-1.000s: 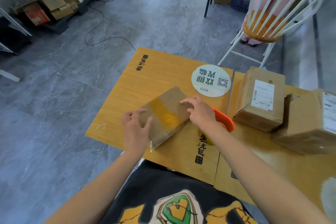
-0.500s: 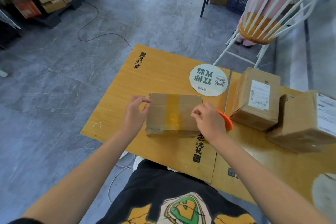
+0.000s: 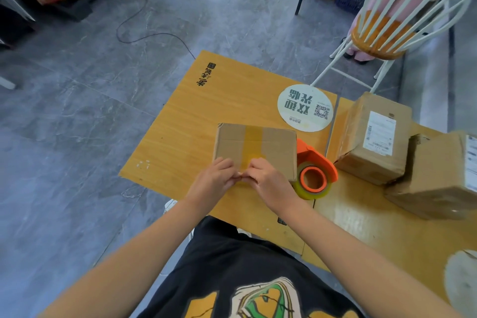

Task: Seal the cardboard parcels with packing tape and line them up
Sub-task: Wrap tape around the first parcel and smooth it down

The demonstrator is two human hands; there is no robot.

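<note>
A small cardboard parcel [image 3: 255, 147] lies flat on the yellow wooden table [image 3: 180, 124], with a strip of yellowish tape [image 3: 253, 137] running across its top toward me. My left hand [image 3: 214, 181] and my right hand [image 3: 271, 183] meet at the parcel's near edge, right where the tape ends. Thumbs sit on top and the fingers curl down over the edge, so the near side of the parcel is hidden. An orange tape dispenser [image 3: 313, 173] with its roll rests against the parcel's right side.
Two larger taped parcels with labels, one [image 3: 374, 142] and another [image 3: 438, 175], sit on the adjoining table [image 3: 374, 227] to the right. A round printed sticker [image 3: 304, 107] lies behind the small parcel. A white chair [image 3: 402, 15] stands beyond the tables.
The parcel was turned from a slant to square with me. Both hands left its side ends and came together at the near edge over the tape.
</note>
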